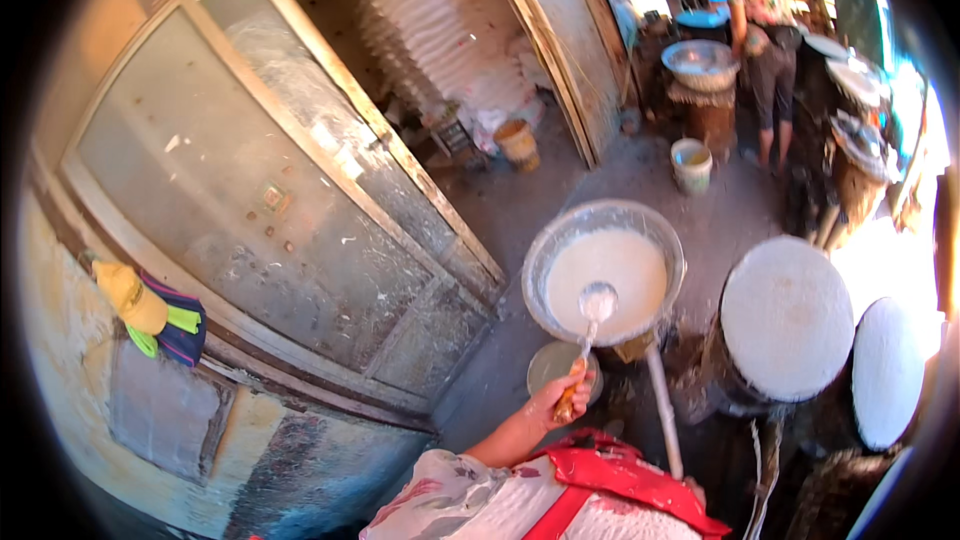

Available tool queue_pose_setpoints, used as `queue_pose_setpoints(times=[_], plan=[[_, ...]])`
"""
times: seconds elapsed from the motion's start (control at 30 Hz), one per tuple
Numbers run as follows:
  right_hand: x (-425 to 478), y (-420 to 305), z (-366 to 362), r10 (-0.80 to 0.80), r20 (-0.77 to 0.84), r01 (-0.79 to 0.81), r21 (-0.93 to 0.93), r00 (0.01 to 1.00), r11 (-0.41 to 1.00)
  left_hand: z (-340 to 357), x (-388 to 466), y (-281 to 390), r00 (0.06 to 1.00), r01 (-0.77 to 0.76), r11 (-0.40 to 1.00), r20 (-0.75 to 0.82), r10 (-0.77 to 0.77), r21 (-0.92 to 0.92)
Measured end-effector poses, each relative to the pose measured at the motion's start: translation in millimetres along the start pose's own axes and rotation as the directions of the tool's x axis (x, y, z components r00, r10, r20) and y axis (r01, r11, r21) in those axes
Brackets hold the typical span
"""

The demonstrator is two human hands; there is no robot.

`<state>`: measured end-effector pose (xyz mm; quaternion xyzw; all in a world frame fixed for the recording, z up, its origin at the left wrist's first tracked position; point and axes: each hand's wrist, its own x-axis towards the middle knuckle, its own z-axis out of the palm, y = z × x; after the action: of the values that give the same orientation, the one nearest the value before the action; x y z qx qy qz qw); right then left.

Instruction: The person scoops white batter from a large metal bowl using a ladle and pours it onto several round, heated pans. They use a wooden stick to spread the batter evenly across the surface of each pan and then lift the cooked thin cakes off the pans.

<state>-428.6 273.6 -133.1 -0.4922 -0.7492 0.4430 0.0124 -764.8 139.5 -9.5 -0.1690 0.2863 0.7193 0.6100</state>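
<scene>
My left hand (562,399) grips the orange-brown handle of a metal ladle (598,303). The ladle's bowl is over or in milky, off-white liquid (634,270) in a wide metal basin (534,262). A pale pole (663,409) runs from below the basin towards my body. At its near end a small bit of my right hand (697,493) seems to show beside the red cloth; its grip is hidden. Behind my left hand, lower down, stands a round container (544,375). Right of the basin is a round, flat, whitish top (787,319) on a dark stand.
A second whitish disc (889,373) stands farther right. A sliding glass door (247,187) borders the left; stacked white sacks (442,37) and a yellow bucket (516,142) lie beyond it. Farther off, a person (757,7) bends near a basin (701,64) and a white bucket (691,165).
</scene>
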Motion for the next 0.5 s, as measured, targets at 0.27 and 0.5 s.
queue_pose_setpoints(times=[0.27,0.5], plan=[[14.1,-21.0,-11.5,-0.046,0.133,0.067,-0.158,0.99,0.985,-9.2,-4.1,38.9,0.99,0.064,0.985,-0.135,-0.043,0.158],[-14.4,-47.5,5.2,0.072,0.014,-0.069,-0.132,0.997,0.989,-32.5,79.3,98.5,0.927,0.231,0.485,-0.342,0.153,0.844]])
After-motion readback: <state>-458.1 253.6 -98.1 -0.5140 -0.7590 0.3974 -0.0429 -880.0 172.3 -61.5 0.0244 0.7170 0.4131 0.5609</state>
